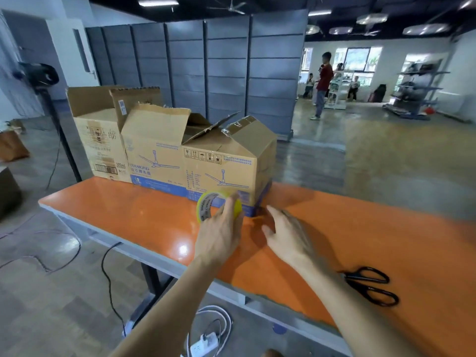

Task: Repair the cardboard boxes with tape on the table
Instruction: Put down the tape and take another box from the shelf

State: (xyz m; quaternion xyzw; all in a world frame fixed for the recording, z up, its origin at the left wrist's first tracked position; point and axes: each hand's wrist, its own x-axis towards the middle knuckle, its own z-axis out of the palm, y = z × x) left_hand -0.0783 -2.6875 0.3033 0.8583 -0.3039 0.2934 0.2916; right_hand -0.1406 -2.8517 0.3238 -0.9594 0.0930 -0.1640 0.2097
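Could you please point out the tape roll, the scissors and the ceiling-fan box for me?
tape roll (204, 205): head view, left rim.
scissors (356, 281): head view, where handles meet.
ceiling-fan box (219, 163): head view, front face.

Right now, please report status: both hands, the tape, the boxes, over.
Left hand grips yellow tape roll beside ceiling fan box. Right hand open above orange table. Box top flaps open. Scissors lie aside at right.

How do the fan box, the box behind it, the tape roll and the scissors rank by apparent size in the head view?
1. fan box
2. box behind it
3. scissors and tape roll look close. The scissors lie nearer the camera, so I won't rank them.
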